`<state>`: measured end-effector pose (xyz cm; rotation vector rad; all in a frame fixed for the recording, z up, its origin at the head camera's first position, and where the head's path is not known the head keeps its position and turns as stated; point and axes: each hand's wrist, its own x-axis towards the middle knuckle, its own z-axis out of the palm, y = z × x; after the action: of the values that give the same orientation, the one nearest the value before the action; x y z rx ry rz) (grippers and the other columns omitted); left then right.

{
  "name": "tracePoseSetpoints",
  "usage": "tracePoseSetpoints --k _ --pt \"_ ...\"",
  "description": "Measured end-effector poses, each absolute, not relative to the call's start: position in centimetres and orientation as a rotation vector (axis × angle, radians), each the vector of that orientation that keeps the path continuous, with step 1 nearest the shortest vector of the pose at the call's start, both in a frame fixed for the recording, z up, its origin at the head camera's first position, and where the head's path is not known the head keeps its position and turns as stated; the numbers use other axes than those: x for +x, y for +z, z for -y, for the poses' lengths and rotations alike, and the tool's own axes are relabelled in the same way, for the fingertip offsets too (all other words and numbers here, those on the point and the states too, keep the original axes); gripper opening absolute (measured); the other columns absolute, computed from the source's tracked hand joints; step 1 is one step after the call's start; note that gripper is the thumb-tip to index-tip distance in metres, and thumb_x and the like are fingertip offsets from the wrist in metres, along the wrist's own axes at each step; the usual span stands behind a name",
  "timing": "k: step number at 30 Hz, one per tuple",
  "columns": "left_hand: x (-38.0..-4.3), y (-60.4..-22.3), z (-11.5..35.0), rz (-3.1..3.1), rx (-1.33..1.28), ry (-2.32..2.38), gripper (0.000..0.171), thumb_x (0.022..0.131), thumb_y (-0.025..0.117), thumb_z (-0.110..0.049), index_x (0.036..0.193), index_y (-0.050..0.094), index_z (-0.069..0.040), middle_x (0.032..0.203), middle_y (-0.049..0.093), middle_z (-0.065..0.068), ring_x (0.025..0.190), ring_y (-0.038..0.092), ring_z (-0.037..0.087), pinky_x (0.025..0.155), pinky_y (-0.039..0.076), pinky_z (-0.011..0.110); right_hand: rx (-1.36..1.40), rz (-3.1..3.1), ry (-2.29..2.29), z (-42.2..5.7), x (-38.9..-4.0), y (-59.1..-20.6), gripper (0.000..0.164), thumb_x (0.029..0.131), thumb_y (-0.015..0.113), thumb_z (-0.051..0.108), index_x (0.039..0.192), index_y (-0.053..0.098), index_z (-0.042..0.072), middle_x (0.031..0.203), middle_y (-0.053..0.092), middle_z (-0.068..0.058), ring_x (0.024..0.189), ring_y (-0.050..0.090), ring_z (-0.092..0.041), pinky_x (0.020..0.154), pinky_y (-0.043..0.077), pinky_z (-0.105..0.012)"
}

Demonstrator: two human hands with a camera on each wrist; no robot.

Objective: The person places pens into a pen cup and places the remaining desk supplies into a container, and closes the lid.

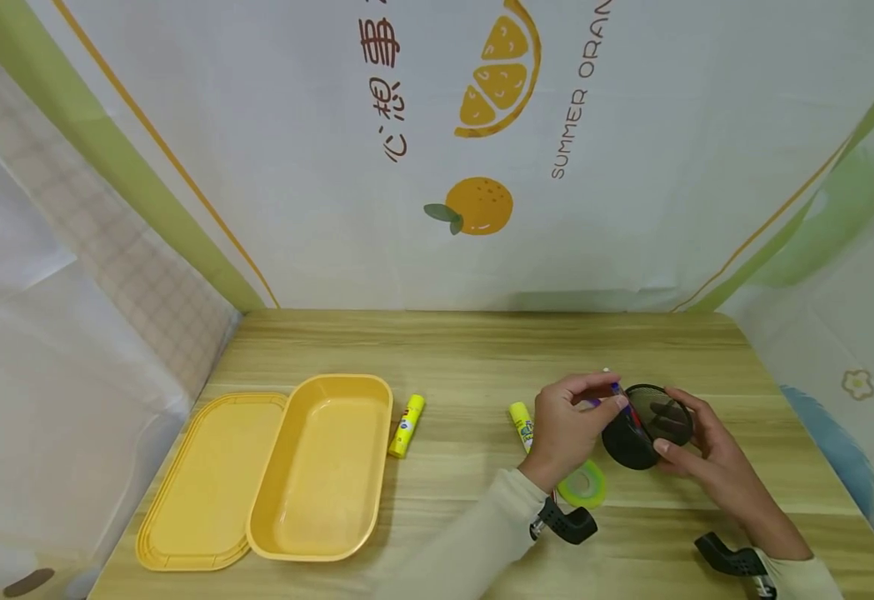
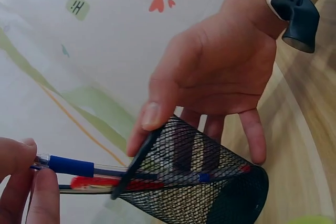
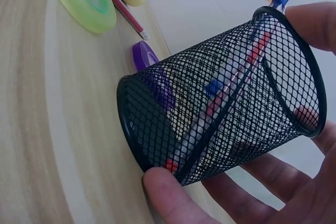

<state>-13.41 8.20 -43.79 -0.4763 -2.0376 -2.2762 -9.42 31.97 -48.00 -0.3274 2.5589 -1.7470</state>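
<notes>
My right hand (image 1: 721, 467) holds a black mesh pen holder (image 1: 627, 446) tilted over the right part of the table, thumb and fingers round its sides. In the left wrist view, my left hand (image 2: 26, 182) pinches the end of a clear pen with a blue grip (image 2: 71, 166), whose other end lies inside the mesh. A red pen (image 2: 94, 183) also sticks out past the rim, beside the blue one. Through the mesh in the right wrist view, red and dark lengths of pen run down to the base.
Below the left wrist lies a green tape roll (image 1: 585, 485), near a yellow glue stick (image 1: 521, 421), a red pencil (image 3: 126, 11) and a purple ring-shaped item (image 3: 144, 56). Further left are another glue stick (image 1: 407, 427), a yellow bin (image 1: 387, 467) and its flat lid (image 1: 212, 475).
</notes>
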Motion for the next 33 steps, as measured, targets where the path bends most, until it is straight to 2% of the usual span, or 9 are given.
tracePoseSetpoints --k 6,16,26,33 --pt "-13.3 -44.2 -8.8 2.122 -0.490 -2.195 0.025 0.094 0.081 -0.011 0.119 0.082 -0.017 0.113 0.080 0.000 0.101 0.071 -0.004 0.085 0.059 0.019 -0.322 -2.552 -1.750 -32.0 -9.3 -48.0 0.075 0.108 0.058 0.004 0.170 0.020 0.023 0.143 0.046 0.008 0.111 0.067 0.003 0.073 0.066 -0.044" --pt "-13.2 -44.7 -9.3 2.244 -0.487 -2.085 0.025 0.093 0.081 -0.012 0.118 0.082 -0.015 0.109 0.080 -0.004 0.097 0.068 -0.009 0.082 0.056 0.012 -0.277 -2.544 -1.745 -31.8 -9.3 -47.9 0.075 0.108 0.057 0.006 0.170 0.019 0.025 0.148 0.039 -0.021 0.111 0.066 0.004 0.074 0.066 -0.043" --pt "-13.1 -44.8 -9.0 2.236 -0.468 -2.159 0.023 0.094 0.080 -0.011 0.117 0.082 -0.014 0.107 0.081 -0.003 0.094 0.068 -0.009 0.083 0.056 0.014 -0.280 -2.531 -1.752 -31.7 -9.4 -47.8 0.076 0.108 0.058 0.006 0.170 0.019 0.026 0.150 0.036 -0.027 0.111 0.065 0.006 0.074 0.066 -0.043" --pt "-13.1 -44.5 -8.5 2.210 -0.452 -2.184 0.021 0.094 0.080 -0.013 0.115 0.082 -0.015 0.105 0.081 -0.004 0.094 0.068 -0.008 0.082 0.057 0.016 -0.306 -2.535 -1.754 -31.9 -9.5 -47.9 0.075 0.108 0.057 0.005 0.170 0.019 0.024 0.148 0.037 -0.026 0.111 0.066 0.004 0.074 0.066 -0.044"
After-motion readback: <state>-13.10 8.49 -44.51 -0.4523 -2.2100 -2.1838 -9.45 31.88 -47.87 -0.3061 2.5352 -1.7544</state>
